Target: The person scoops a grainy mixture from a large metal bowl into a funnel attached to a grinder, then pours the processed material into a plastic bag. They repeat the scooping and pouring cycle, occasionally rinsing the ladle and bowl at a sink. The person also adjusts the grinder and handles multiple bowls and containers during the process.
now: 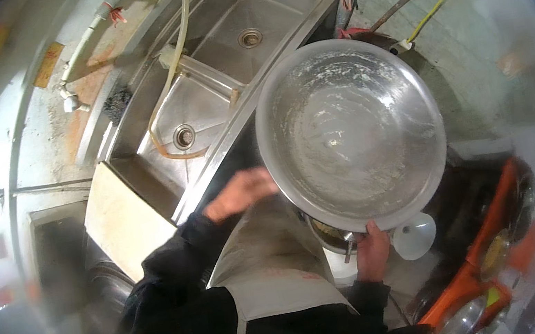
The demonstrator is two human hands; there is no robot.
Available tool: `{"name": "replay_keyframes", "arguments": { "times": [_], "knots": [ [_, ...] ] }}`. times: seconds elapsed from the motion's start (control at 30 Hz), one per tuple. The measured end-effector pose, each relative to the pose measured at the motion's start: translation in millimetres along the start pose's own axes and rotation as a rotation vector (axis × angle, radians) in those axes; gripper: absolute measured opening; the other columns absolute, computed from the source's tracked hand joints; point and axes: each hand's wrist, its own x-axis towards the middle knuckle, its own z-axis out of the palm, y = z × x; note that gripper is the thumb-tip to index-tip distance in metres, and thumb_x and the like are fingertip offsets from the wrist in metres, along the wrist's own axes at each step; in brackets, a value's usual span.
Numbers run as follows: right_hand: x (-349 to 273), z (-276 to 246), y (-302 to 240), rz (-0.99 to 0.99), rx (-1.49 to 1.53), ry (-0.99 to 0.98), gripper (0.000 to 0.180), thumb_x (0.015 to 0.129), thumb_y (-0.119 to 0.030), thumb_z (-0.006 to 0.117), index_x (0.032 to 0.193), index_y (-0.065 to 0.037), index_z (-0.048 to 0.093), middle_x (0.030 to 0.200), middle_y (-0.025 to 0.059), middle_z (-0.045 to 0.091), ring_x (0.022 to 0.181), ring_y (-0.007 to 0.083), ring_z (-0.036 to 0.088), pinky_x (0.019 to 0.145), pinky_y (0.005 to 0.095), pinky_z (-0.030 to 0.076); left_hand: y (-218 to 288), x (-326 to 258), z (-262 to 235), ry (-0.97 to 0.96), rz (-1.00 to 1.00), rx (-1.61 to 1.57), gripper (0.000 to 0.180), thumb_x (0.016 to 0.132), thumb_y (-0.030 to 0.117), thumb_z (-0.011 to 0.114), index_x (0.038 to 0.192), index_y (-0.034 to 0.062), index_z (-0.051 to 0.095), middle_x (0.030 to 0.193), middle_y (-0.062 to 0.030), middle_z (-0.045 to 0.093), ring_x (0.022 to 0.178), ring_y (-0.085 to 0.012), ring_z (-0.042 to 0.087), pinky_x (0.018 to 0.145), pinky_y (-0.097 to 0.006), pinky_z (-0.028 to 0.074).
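Right now I see my right hand (373, 248) at the lower rim of a big steel bowl (351, 133), fingers curled together and clamped on the edge from underneath. The bowl is tilted up toward me, so I look straight into it; its inside is streaked with whitish residue. It hangs in front of the near corner of the sink (213, 91), covering part of the counter edge.

My left hand (240, 192) sits at the bowl's left rim, blurred. Its fingers look loosely together and bent, but I cannot tell whether they touch the rim or only hover just beside it.

Behind the bowl the sink has two basins, each with a round drain. A yellowish hose (180, 34) drops into the nearer basin and loops round its drain. A white funnel (415, 236) shows just below the bowl, right of my right hand. Under the bowl, partly hidden, is a dark pot (328, 234). Orange frames (495, 236) holding steel dishes stand at lower right. A pale apron (276, 263) covers my front, with dark sleeves on both arms.
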Motion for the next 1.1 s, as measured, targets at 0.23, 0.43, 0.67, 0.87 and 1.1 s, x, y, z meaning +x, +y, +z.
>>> {"name": "replay_keyframes", "arguments": {
  "times": [0.23,0.43,0.67,0.87,1.1],
  "knots": [
    [-16.9,21.8,65.6,-0.181,-0.026,0.065,0.038,0.089,-0.008,0.058,0.124,0.004,0.047,0.118,0.0147,0.056,0.106,0.0268,0.059,0.093,0.0431,0.05,-164.0,59.5,-161.5,0.488,-0.242,0.216,0.044,0.095,0.029,0.057,0.126,-0.0017,0.053,0.113,-0.0197,0.061,0.107,-0.0264,0.059,0.091,-0.035,0.047],
    [-27.0,-5.4,66.5,-0.157,0.046,0.038,0.036,0.088,-0.007,0.059,0.121,0.004,0.05,0.116,0.0133,0.058,0.106,0.0243,0.058,0.092,0.0401,0.049,-125.9,42.8,-113.3,0.362,-0.125,0.227,0.028,0.099,0.022,0.05,0.113,-0.0014,0.055,0.093,-0.0066,0.061,0.088,-0.0175,0.057,0.085,-0.032,0.046],
    [-24.9,-17.7,65.1,0.025,0.085,-0.082,0.019,0.088,-0.005,0.06,0.106,0.001,0.057,0.103,0.0076,0.06,0.094,0.018,0.06,0.082,0.034,0.051,36.1,-124.6,-54.9,0.551,-0.191,0.057,0.029,0.101,0.026,0.048,0.108,-0.0014,0.056,0.09,-0.0055,0.06,0.085,-0.0156,0.059,0.08,-0.031,0.048],
    [57.6,45.6,116.9,0.131,0.076,-0.361,0.015,0.092,-0.01,0.06,0.104,-0.002,0.059,0.103,0.006,0.061,0.095,0.0163,0.06,0.082,0.0355,0.052,83.9,-109.8,-36.8,0.412,-0.219,0.022,0.033,0.099,0.028,0.054,0.108,-0.0037,0.057,0.085,-0.0063,0.063,0.083,-0.0145,0.061,0.077,-0.028,0.049],
    [85.4,35.1,117.7,0.097,-0.082,-0.539,0.027,0.097,-0.024,0.057,0.115,-0.004,0.055,0.112,0.0048,0.06,0.103,0.019,0.061,0.086,0.038,0.054,101.4,-77.5,25.1,0.341,-0.149,0.058,0.027,0.099,0.023,0.055,0.097,-0.0041,0.059,0.076,-0.0053,0.059,0.071,-0.0111,0.058,0.067,-0.027,0.049]
  ]
}}
